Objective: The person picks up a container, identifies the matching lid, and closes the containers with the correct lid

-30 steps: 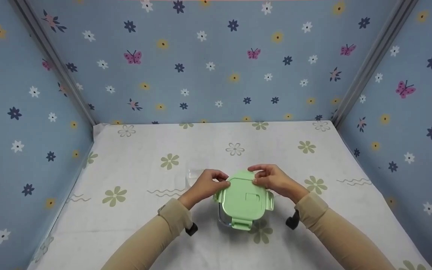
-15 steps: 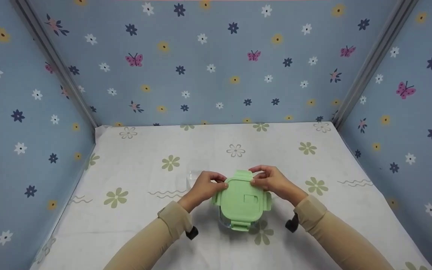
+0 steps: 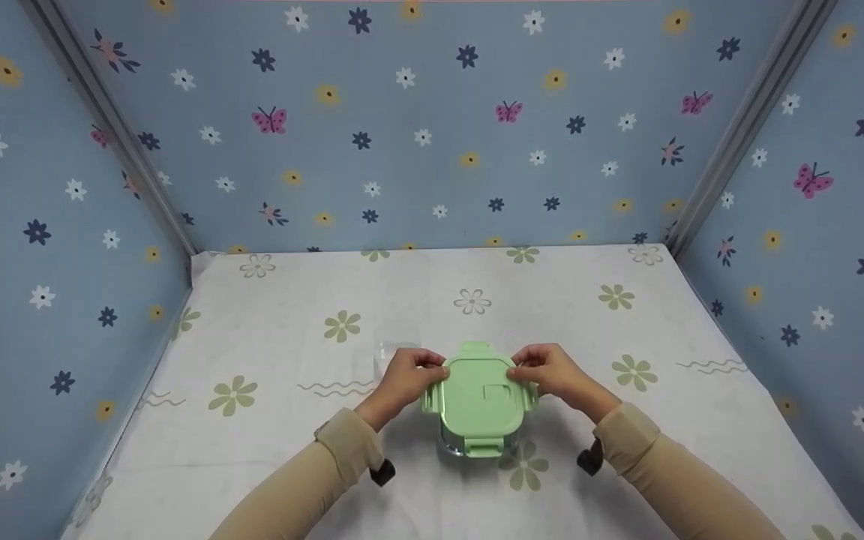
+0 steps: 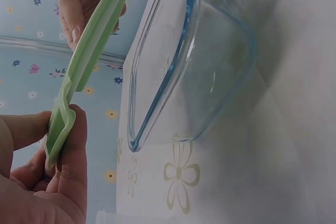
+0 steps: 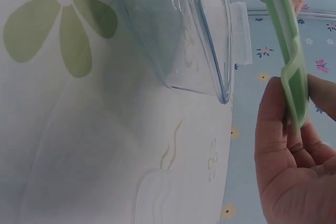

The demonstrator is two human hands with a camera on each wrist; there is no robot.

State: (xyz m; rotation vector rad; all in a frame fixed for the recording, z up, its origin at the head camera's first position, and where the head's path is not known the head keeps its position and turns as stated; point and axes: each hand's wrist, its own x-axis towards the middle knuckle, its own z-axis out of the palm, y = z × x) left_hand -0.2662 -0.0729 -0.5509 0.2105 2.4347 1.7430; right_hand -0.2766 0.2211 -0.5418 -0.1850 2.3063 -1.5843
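A light green snap lid (image 3: 481,394) with side flaps is held above a square glass food container (image 4: 210,72) on the table. Both wrist views show a gap between the lid and the container's bluish rim. With thumb and fingers, my left hand (image 3: 404,382) pinches the lid's left edge. The right hand (image 3: 563,379) pinches the opposite edge, its thumb on top and fingers beneath, as the right wrist view shows. From the head view, the lid (image 5: 294,72) hides most of the container.
A clear, see-through object (image 3: 393,352) stands behind my left hand, also visible past the container as a clear box (image 5: 241,32). Another translucent, rounded edge (image 5: 152,198) lies on the white flowered cloth (image 3: 252,315). Blue patterned walls (image 3: 432,112) enclose the table.
The lid has turned slightly and shifted a little left, now squarer over the container. My right hand has moved slightly nearer to me along its edge; the left has shifted slightly left.
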